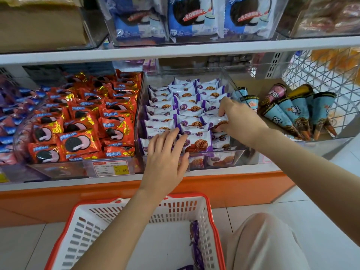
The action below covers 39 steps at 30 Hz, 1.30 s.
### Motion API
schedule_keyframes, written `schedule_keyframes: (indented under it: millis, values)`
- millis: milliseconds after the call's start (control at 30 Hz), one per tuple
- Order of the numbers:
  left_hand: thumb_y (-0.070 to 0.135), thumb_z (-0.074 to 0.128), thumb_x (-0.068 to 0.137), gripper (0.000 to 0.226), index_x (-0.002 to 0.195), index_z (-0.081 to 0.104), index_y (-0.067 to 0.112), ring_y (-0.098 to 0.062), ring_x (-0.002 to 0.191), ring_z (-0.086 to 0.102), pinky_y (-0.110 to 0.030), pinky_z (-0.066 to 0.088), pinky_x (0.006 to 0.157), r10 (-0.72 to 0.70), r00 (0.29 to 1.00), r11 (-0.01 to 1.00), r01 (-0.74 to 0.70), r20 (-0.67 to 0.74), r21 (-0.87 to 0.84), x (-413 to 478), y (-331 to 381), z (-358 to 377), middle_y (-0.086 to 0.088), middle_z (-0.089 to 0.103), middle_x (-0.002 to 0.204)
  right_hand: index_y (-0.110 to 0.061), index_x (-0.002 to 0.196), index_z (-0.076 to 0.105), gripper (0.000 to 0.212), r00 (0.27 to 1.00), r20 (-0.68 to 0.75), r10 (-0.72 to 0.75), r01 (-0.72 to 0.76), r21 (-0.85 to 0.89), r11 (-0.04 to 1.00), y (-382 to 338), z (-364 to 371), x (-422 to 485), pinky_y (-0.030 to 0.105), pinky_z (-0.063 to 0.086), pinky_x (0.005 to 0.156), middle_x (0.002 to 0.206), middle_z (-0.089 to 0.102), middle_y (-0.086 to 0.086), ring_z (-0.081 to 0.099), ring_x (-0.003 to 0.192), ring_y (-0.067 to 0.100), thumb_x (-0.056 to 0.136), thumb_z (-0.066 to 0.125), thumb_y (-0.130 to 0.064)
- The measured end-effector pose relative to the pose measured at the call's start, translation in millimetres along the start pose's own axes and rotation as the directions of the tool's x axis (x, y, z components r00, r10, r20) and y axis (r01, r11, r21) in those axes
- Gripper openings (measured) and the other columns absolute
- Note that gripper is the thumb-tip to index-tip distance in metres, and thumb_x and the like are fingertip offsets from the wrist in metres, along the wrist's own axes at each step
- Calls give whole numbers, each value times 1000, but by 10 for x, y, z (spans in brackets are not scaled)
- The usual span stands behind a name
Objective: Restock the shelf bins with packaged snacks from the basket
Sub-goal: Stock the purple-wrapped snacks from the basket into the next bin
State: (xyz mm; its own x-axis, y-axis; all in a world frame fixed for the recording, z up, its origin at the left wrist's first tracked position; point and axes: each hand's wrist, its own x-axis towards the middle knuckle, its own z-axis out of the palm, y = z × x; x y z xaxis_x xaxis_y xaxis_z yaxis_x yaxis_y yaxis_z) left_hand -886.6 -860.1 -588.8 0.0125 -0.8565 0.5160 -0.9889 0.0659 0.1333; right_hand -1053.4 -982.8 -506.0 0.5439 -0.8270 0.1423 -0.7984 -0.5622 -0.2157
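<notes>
From the head camera, the left hand lies with straight, spread fingers on the front row of waffle packets in the clear bin, pressing them but not gripping. The right hand curls its thumb and fingers round one packet at the right-hand column, pinching it as if to tuck it into the row.

The rows stand tightly on edge and rise near the bin's front lip. A packet forced in could make its neighbours buckle or pop up, and the front ones may slide over the low wall if the left hand lets go. A hard pinch could also crack the brittle waffle inside.

The packets are small, pillow-shaped and made of glossy white-and-purple film with crimped ends, so they are slippery. The bin is rigid see-through plastic. The basket below is white slotted plastic with a red rim, and a few purple packets lie against its right wall. Shiny red foil biscuit packs fill the bin to the left. Paper-wrapped cones lie to the right.
</notes>
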Motion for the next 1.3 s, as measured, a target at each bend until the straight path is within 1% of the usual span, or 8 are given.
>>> schedule_keyframes:
  millis: [100,300,500,867,1000,1067,1133,1300]
  values:
    - [32,37,94,42,126,57,11,-26,123,43,-41,21,109,5,1000,999,-5,-12,32,-1,-3,30,-11,55,131,-6,124,41,50,996,78,-40,63,-320,945,60,2,82,37,31,101,121,55,18,41,121,32,85,68,-22]
    - [31,39,94,41,124,59,11,-25,122,42,-39,20,110,12,999,999,-11,-42,38,-3,-8,47,-12,55,130,-17,124,48,38,997,24,-78,79,-516,853,93,27,75,39,33,98,125,50,11,39,120,31,90,61,-28]
    - [30,40,93,42,124,59,10,-25,122,42,-38,19,110,17,999,1000,-16,-52,10,-10,-18,45,-12,55,130,-21,124,50,37,993,22,-118,114,-484,867,142,65,65,35,27,101,123,58,4,44,122,26,91,57,-36]
    - [31,37,94,43,125,57,9,-25,122,41,-40,20,109,42,998,999,-41,-41,34,-23,-16,38,-11,54,130,-11,127,51,35,996,-23,-84,60,-527,848,109,162,-22,38,26,107,128,51,12,41,123,31,94,56,-23]
    - [31,36,95,44,128,55,11,-25,123,40,-40,20,108,61,997,998,-60,-38,21,-18,-41,26,-12,53,132,-4,112,62,29,958,-230,-172,64,-411,909,136,291,-168,48,41,96,114,59,19,52,108,38,85,67,-16]
    - [31,35,96,45,135,46,15,-26,126,37,-40,18,111,90,995,996,-89,-38,2,-19,-66,31,-12,50,136,-2,106,61,23,874,-430,-225,95,-303,948,85,367,-324,42,43,86,102,60,18,49,98,31,92,53,-18]
    - [32,35,96,48,143,34,19,-27,132,31,-42,14,115,122,992,993,-122,-38,0,-38,-96,30,-13,43,143,-2,106,59,28,833,-481,-272,174,-240,955,32,472,-525,35,36,83,100,61,16,44,95,26,95,40,-20]
    - [14,47,94,43,136,47,11,-33,134,32,-47,18,114,234,965,971,-226,-118,74,-221,-160,0,-16,47,141,-4,129,42,36,859,-376,-347,309,-159,938,87,942,-897,38,31,108,127,55,19,45,123,29,95,40,-16]
